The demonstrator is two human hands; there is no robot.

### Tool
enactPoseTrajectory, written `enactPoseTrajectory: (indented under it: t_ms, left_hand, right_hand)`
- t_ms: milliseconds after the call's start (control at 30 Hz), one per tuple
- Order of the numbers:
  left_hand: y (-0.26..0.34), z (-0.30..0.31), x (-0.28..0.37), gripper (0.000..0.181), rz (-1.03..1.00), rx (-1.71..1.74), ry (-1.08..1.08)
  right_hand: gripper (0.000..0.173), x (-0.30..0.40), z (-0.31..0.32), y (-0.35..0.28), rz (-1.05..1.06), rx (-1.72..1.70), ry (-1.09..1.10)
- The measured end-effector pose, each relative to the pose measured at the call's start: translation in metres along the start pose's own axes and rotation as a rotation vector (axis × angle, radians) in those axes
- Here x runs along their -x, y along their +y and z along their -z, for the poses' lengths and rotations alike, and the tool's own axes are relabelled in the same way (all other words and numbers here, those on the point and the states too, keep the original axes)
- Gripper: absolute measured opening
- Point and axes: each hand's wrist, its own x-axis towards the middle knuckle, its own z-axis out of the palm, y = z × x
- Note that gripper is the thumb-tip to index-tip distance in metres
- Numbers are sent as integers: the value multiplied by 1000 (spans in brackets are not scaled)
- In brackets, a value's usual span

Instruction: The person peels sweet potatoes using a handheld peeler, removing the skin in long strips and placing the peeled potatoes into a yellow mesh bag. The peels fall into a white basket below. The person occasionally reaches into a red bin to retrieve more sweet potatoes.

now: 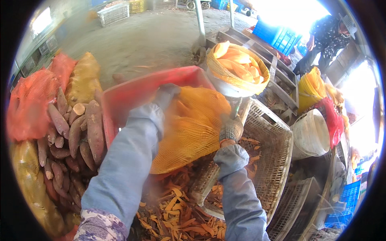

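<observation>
An orange mesh bag (193, 129) lies across the red plastic tub (181, 72) in front of me, with orange shapes showing dimly through the net. My left hand (167, 93), in a grey glove, grips the bag's far left side; a blur on the lens softens it. At the bag's right edge is my right hand (231, 129), in a knit glove, closed around a slim hand tool (237, 107) that points away from me. Whether those fingers also pinch the net is hard to see. Peeled sweet potatoes (238, 64) fill a mesh-lined white bucket (226, 86) beyond it.
Unpeeled sweet potatoes (95, 129) are heaped at left beside filled red mesh sacks (33, 99). Peelings (181, 217) cover the floor below me. A dirty white crate (271, 168) and a white bucket (312, 135) stand right. A person (327, 42) bends at far right.
</observation>
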Motion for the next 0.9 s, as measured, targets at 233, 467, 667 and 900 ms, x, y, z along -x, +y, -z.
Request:
enactPoseTrajectory:
  t_ms: [233, 467, 667, 900]
  left_hand:
    - [103, 70, 76, 40, 163, 738, -125]
    - [81, 192, 149, 35, 156, 274, 202]
    - [101, 289, 398, 28, 165, -137, 563]
    - [-24, 273, 596, 36, 347, -976, 455]
  right_hand:
    - [55, -10, -13, 24, 358, 311, 70]
    - [47, -124, 32, 79, 877, 1656, 411]
    - [43, -42, 67, 45, 603, 335, 236]
    - [37, 64, 110, 40, 696, 267, 145]
